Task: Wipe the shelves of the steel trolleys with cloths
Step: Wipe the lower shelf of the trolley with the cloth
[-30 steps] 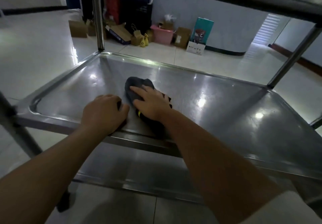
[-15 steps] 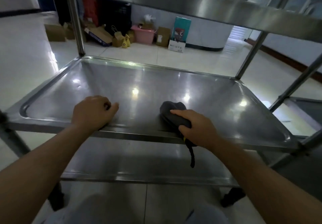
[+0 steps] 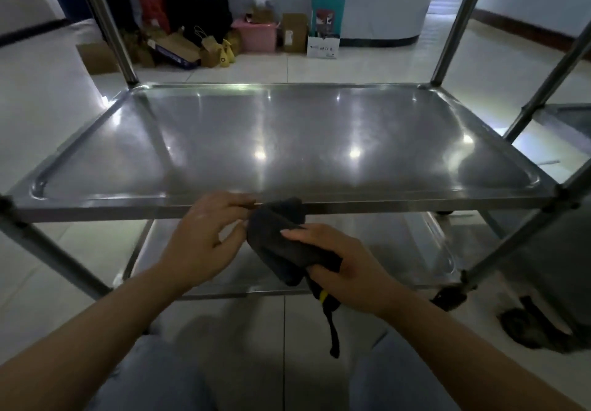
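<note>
1. Right hand [image 3: 342, 263] has the dark cloth [image 3: 281, 238] bunched up in its grip, just off the front edge of the trolley's middle shelf [image 3: 287, 142].
2. Left hand [image 3: 208, 234] pinches the cloth's top corner.
3. Lower shelf [image 3: 425, 244] sits underneath.

— anything you can read from where i'm crouched?
— no. the white box [image 3: 323, 47] by the wall carries dark print, but it's too small and blurred for me to make out
</note>
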